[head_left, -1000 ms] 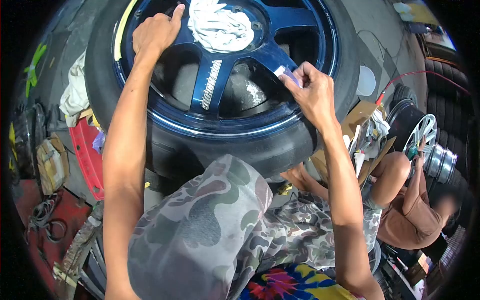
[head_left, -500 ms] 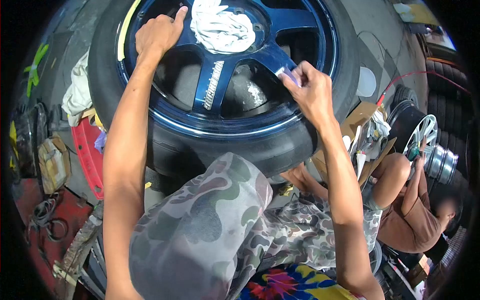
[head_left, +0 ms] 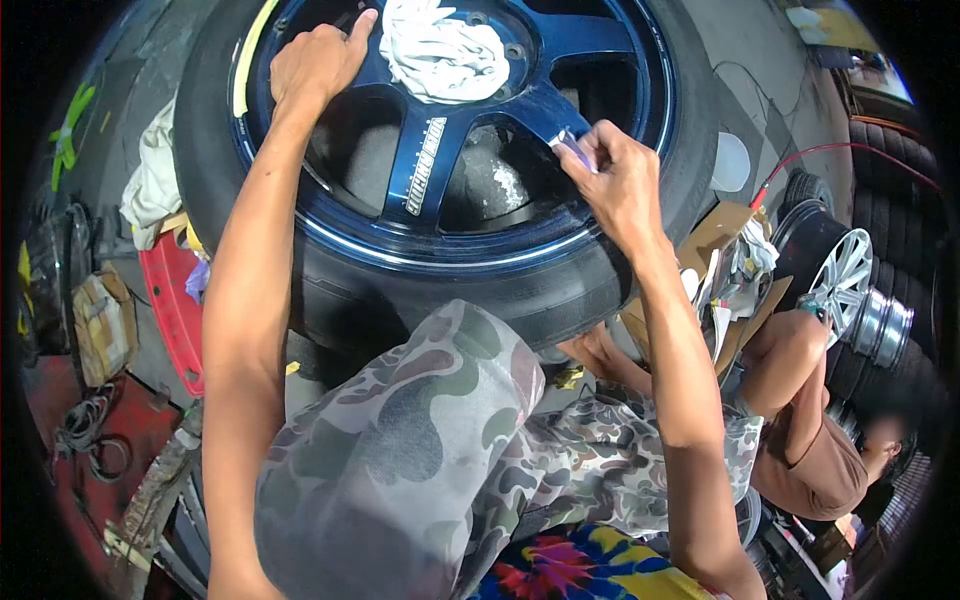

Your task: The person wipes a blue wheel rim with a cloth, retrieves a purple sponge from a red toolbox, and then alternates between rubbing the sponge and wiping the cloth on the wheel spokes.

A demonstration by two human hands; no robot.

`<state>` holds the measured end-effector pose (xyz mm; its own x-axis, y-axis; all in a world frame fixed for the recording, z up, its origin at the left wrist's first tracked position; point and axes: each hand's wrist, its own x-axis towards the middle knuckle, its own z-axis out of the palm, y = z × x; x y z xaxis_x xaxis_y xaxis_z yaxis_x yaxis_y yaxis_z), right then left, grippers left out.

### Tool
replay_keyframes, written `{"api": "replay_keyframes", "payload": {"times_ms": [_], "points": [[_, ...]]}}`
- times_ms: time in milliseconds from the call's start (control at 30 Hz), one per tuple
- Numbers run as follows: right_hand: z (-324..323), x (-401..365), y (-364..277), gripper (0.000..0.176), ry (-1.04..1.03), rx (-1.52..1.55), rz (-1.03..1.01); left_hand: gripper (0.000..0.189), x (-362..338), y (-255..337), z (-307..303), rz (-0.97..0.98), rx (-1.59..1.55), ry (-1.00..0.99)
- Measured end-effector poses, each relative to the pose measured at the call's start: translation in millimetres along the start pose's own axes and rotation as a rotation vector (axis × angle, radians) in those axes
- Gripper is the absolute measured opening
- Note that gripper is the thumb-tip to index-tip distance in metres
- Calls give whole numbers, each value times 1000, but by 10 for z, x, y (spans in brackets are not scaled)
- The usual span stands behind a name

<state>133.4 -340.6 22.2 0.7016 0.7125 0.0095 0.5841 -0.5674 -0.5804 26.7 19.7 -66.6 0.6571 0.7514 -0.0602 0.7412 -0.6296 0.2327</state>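
Note:
A dark blue car wheel [head_left: 425, 165] with raised silver lettering on one spoke lies in front of my knees, a black tyre [head_left: 420, 300] mounted round it. At its upper left, my left hand [head_left: 315, 68] grips a spoke, thumb stretched out and the other fingers curled down, mostly hidden. My right hand [head_left: 622, 180] pinches a small white-and-purple pad [head_left: 575, 150] against the lower right spoke. Its exact kind I cannot make out. A crumpled white cloth [head_left: 450, 60] rests over the hub. Yellow tape [head_left: 244, 75] sticks along the rim's left side.
Beyond the tyre on the right are a white cup [head_left: 731, 162] and an open cardboard box [head_left: 715, 235] with papers. Another person [head_left: 810, 470] crouches there beside a silver wheel [head_left: 843, 275]. A red panel [head_left: 170, 310] and a pale cloth [head_left: 152, 180] lie left.
My right hand has shifted very slightly left with the pad on the spoke. My left hand keeps its place. The other person has leaned lower, a hand moving toward the knee.

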Motion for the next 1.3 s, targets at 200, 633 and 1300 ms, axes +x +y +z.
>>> {"api": "replay_keyframes", "payload": {"times_ms": [200, 633, 1300], "points": [[-26, -77, -22, 29, -5, -39, 31, 84, -75, 48, -139, -3, 5, -42], [75, -16, -27, 27, 55, -28, -81, 82, -66, 71, -105, 17, -15, -27], [33, 111, -3, 30, 27, 74, 149, 84, -39, 109, -158, 47, -29, 3]]}}
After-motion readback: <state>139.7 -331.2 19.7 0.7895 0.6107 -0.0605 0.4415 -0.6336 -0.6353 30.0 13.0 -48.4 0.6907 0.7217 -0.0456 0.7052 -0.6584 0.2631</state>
